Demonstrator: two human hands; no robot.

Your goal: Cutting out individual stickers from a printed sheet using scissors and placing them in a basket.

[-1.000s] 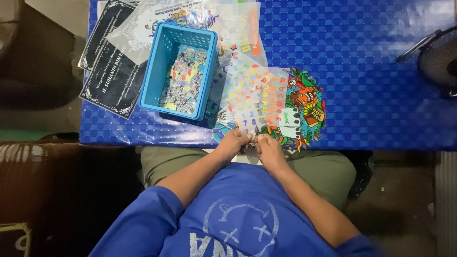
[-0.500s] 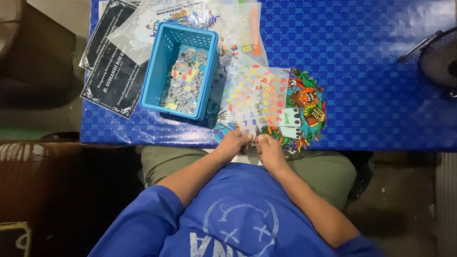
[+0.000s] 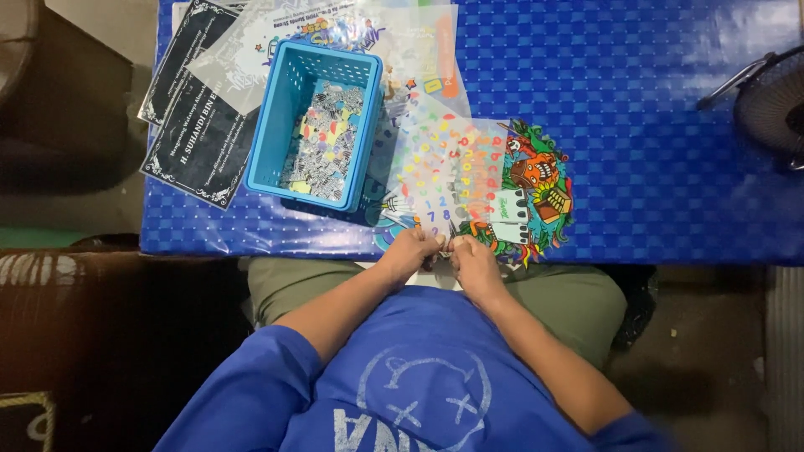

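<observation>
Pinching something small and hidden between curled fingers: left hand [image 3: 412, 251] and right hand [image 3: 471, 254], knuckles touching at the near edge of the glossy, woven-pattern blue tablecloth [image 3: 653, 125]. Just beyond, a clear plastic sheet [image 3: 448, 172] dotted with coloured numbers, overlapping a bright cartoon sticker [image 3: 536, 188]. Left of that, a rectangular slotted blue plastic basket [image 3: 276, 125] holding small flat pieces.

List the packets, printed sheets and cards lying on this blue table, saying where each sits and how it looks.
Black card: left edge, rectangular, white ornate border.
Clear plastic packets: top, behind the blue basket, see-through with colourful print.
Sticker sheet: near edge, above both hands, clear with rows of multicoloured small shapes.
Cartoon print: right of the sheet, orange, green, black.
</observation>
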